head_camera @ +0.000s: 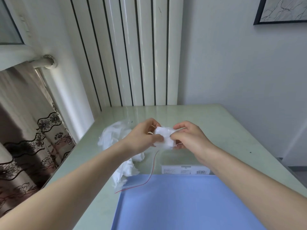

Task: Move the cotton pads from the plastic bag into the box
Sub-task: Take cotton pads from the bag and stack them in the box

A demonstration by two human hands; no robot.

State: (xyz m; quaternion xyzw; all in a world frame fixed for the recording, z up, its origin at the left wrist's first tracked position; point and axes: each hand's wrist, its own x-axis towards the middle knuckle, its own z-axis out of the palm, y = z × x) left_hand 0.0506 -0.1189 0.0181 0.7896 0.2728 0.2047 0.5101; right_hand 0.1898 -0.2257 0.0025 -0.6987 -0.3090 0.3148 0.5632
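While a patterned curtain hangs at the far left beside the table, a pale green tabletop fills the middle of the view. Near its left edge lies a clear plastic bag with a red zip strip, open and crumpled, with loose white cotton pads spilling from it and piled beside it. Just right of that pile, above the middle of the tabletop, the left hand and the right hand meet around a small stack of cotton pads. Both hands have their fingers curled, thumb and fingertips pinching opposite sides of the stack, which appears to be wrapped in thin clear film. Along the near edge, below the hands, sits a blue box with a clear wall carrying a barcode label; no pads are visible in it yet. The soft, light stack could slip or fan apart if the pinch loosens, scattering pads onto the tabletop instead of into the box. A forearm could also brush the loose pile off the left edge.
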